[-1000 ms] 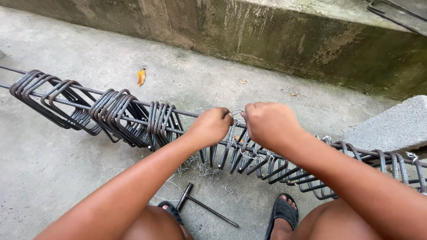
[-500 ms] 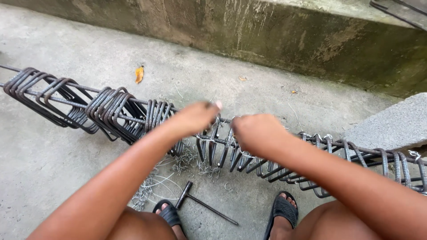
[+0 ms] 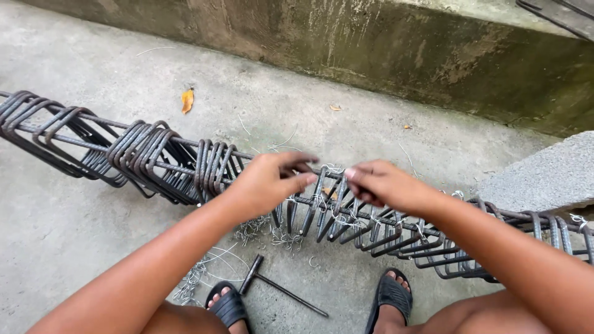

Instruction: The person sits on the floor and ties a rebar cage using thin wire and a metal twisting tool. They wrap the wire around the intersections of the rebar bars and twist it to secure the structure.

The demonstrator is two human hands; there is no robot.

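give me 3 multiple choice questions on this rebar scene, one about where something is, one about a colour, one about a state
1. Where does the T-shaped metal tool lie?
A. on the concrete floor between the two sandalled feet
B. on top of the grey block
C. in the right hand

2. What colour is the fallen leaf beyond the rebar cage?
A. green
B. orange-yellow
C. blue

3. How do the left hand and right hand stand?
A. both flat on the floor
B. both at the cage's top bar, fingertips close together
C. both gripping the tool

Answers:
1 A, the tool rests on the floor below the cage, between the feet.
2 B, the leaf is orange-yellow against the grey concrete.
3 B, both hands meet over the top bar, where thin tie wire shows.
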